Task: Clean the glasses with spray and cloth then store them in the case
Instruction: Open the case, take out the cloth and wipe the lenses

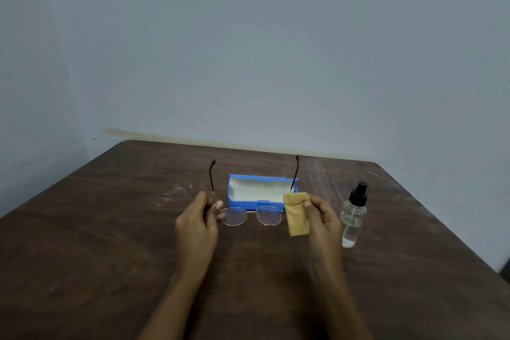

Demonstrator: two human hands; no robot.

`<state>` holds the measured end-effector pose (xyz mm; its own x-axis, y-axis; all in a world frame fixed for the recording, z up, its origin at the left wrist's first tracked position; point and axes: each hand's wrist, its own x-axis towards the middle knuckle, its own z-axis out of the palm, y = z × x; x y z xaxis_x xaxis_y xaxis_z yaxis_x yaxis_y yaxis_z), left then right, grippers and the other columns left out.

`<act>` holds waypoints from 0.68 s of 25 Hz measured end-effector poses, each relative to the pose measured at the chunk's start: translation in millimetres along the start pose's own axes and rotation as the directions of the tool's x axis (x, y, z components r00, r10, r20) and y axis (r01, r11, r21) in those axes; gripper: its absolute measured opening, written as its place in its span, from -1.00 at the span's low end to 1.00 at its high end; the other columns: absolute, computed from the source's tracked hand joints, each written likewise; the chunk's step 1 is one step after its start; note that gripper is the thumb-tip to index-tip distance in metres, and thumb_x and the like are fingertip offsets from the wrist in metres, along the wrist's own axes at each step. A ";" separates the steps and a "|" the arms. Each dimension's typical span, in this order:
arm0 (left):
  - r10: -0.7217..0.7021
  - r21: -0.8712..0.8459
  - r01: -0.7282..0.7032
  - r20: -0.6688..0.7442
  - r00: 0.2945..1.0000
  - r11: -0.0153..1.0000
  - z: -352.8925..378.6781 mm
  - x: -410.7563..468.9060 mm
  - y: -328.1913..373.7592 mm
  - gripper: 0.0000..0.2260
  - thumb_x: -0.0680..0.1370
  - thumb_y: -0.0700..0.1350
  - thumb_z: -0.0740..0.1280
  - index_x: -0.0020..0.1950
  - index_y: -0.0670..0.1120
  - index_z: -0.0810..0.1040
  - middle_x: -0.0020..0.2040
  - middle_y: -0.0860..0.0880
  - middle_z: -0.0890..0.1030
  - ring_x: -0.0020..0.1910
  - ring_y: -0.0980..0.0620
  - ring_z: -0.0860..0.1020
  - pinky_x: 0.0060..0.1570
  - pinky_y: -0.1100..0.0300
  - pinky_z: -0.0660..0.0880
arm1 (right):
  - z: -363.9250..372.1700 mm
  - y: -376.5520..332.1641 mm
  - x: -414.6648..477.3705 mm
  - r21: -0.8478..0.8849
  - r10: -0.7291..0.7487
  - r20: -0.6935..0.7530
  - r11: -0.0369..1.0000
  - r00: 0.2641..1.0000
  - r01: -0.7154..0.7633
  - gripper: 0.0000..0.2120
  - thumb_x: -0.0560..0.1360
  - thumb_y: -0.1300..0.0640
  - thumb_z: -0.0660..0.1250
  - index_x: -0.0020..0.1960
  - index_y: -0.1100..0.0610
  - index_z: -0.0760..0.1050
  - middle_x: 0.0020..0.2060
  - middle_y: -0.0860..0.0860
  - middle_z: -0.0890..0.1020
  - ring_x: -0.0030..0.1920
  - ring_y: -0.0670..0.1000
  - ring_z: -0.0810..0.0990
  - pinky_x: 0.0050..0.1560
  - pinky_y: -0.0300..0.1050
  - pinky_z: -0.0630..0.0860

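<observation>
Thin metal-rimmed glasses (251, 216) are held above the table, lenses toward me, both temples unfolded and pointing up and away. My left hand (198, 225) pinches the left hinge end. My right hand (321, 218) grips a yellow cloth (295, 215) against the right end of the frame; the cloth hides that hinge. Behind the glasses a blue case (259, 193) lies open on the table, its pale lining showing. A clear spray bottle (353, 217) with a black pump top stands upright just right of my right hand.
Everything sits on a dark brown wooden table (110, 243) with scuff marks. Its far edge meets a pale blue wall (248, 50). The table's right edge runs diagonally past the bottle.
</observation>
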<state>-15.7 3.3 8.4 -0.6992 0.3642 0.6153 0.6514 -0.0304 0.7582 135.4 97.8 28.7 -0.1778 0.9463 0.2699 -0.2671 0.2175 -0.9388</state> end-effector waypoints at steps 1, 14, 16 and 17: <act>-0.010 -0.005 0.010 0.004 1.000 1.000 0.2 0.2 -1.2 -0.82 0.48 -0.29 0.32 -0.31 -0.21 0.41 -0.39 -0.07 0.60 -0.27 0.33 0.58 -0.39 0.51 0.38 | -0.2 -0.9 1.4 0.086 0.082 -0.043 0.993 0.996 -0.078 -0.78 0.54 0.29 0.17 -0.14 0.04 0.50 -0.19 -0.04 0.57 -0.19 -0.10 0.51 -0.23 -0.31 0.46; -0.080 -0.071 0.081 0.027 0.996 0.994 -1.7 0.3 0.8 -0.86 0.46 -0.23 0.36 -0.29 -0.18 0.48 -0.40 0.01 0.60 -0.30 0.29 0.60 -0.36 0.49 0.41 | -7.4 5.2 3.6 -0.056 0.165 0.147 0.986 0.975 -0.158 -0.88 0.41 0.15 0.39 -0.07 0.12 0.62 -0.11 0.04 0.68 -0.08 -0.04 0.61 -0.24 -0.36 0.51; -0.099 -0.096 0.103 0.038 0.994 0.990 -2.7 0.1 4.8 -0.88 0.44 -0.23 0.38 -0.29 -0.14 0.51 -0.39 0.04 0.60 -0.33 0.31 0.59 -0.37 0.51 0.43 | -7.3 6.8 4.5 -0.069 0.136 0.129 0.989 0.982 -0.128 -0.92 0.41 0.17 0.40 -0.11 0.13 0.62 -0.14 0.09 0.68 -0.12 -0.02 0.62 -0.29 -0.40 0.51; -0.122 -0.125 0.127 0.048 0.991 0.984 -3.9 0.3 7.1 -0.88 0.43 -0.23 0.39 -0.29 -0.09 0.53 -0.38 0.05 0.61 -0.35 0.31 0.59 -0.37 0.51 0.43 | -7.2 7.1 4.9 -0.079 0.129 0.116 0.990 0.985 -0.120 -0.92 0.40 0.17 0.40 -0.12 0.13 0.62 -0.14 0.10 0.68 -0.13 -0.02 0.62 -0.28 -0.39 0.52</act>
<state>-12.4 -0.5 14.8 -0.7585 0.4090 0.5073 0.5154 -0.0997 0.8511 139.5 105.8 21.9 -0.3195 0.9322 0.1698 -0.1683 0.1205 -0.9783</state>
